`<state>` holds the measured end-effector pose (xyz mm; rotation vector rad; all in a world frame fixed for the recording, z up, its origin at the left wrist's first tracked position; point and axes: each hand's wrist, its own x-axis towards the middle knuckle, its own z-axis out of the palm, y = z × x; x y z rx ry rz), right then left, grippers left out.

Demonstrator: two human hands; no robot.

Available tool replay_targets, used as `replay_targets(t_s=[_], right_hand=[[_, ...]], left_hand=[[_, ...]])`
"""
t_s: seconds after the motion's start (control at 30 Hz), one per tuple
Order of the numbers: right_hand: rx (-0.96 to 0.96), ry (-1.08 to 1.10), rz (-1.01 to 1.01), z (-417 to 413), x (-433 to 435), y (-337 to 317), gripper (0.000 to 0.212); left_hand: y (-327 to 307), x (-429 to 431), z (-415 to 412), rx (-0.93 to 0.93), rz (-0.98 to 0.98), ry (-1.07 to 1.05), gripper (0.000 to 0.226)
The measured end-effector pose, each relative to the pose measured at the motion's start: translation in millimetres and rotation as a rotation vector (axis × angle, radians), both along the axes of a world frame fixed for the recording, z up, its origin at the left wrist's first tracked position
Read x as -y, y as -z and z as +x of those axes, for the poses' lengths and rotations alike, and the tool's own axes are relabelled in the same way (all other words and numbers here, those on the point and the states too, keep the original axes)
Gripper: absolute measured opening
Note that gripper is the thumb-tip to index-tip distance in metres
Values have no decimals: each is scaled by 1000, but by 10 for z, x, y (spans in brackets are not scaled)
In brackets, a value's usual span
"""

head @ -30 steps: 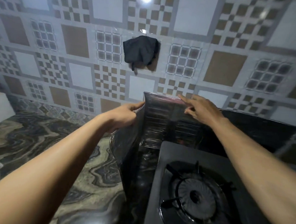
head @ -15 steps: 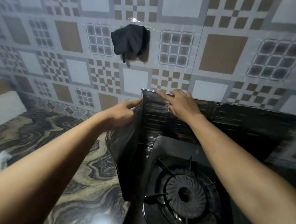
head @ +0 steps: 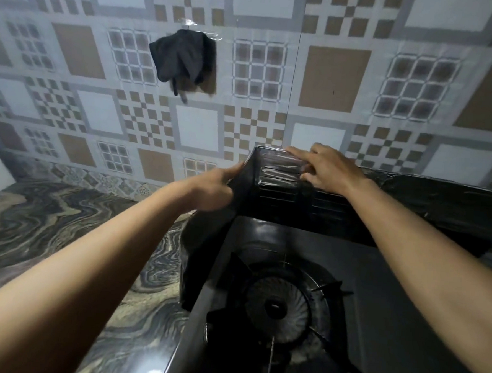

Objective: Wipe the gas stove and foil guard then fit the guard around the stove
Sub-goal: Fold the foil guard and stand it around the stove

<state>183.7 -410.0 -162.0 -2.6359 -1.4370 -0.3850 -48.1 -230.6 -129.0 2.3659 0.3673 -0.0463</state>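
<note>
Left hand (head: 214,188) pinches foil guard (head: 270,185) at its corner fold; right hand (head: 325,169) spread flat on its top edge. Gas stove (head: 286,307) below both.

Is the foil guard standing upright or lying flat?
Upright: the guard stands bent around the stove's back-left corner.

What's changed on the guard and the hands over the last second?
Little changed. The right hand slid slightly right along the guard top edge; the left hand stays at its corner fold. Guard still stands behind and left of the stove; cloth still hangs on the wall.
</note>
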Motion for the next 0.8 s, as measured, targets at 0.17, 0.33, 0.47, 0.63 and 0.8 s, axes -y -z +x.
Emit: replay_targets(t_s=[0.17, 0.33, 0.47, 0.63, 0.8], right_hand=[[75, -78, 36, -96, -373, -50, 78], [140, -206, 17, -194, -859, 95, 70], [318, -190, 19, -265, -1002, 178, 81], [313, -363, 24, -344, -1097, 164, 77], [264, -415, -7, -155, -1122, -72, 43]], left_hand=[[148, -101, -96, -57, 6, -91, 88], [169, -134, -184, -33, 51, -106, 42], [137, 4, -146, -22, 102, -154, 30], [152, 11, -88, -28, 111, -153, 33], [116, -40, -121, -31, 142, -204, 20]])
